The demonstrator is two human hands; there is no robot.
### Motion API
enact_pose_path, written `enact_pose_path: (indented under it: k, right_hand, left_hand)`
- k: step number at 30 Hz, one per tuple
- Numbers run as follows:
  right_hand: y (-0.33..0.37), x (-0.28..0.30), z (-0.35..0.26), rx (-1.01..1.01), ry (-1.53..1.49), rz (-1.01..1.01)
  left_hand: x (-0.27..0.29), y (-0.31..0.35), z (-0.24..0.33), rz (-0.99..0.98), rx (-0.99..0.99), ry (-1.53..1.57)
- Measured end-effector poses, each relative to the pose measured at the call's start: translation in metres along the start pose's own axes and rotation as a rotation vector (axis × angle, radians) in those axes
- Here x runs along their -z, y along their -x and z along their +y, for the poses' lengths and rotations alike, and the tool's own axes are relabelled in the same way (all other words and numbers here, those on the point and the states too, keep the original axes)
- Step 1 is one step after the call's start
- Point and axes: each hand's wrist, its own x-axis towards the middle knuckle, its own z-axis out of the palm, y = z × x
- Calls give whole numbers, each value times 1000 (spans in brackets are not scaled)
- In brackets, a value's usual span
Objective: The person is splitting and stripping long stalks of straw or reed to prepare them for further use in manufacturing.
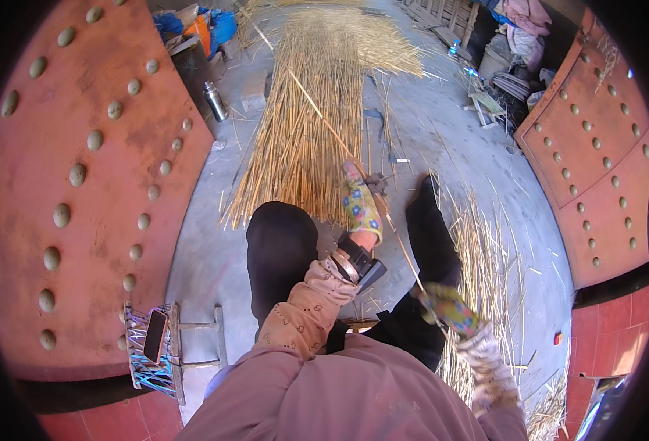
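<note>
Okay, your left hand is closed around one long reed stalk with a small tool at it; your right hand grips the stalk's near end. It runs diagonally between your legs. Big uncut reed pile ahead, smaller loose heap right, so most looks left

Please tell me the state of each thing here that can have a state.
Left hand in patterned glove: closed on the long thin straw-coloured reed stalk.
Right hand in patterned glove: closed on the stalk's near end.
Silver metal flask: upright, capped.
Black phone: lying on stool, screen dark.
</note>
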Motion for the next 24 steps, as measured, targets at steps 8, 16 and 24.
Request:
enact_pose_path:
  k: [8,16,24]
  right_hand:
    - [-70,-20,14,195,-473,18]
    - [44,51,149,86,167,-54]
    - [-89,-16,7,132,-726,-180]
  left_hand:
    - [15,-37,3,-55,-101,141]
    - [18,-36,24,75,-185,55]
    - [15,18,-27,44,32,-181]
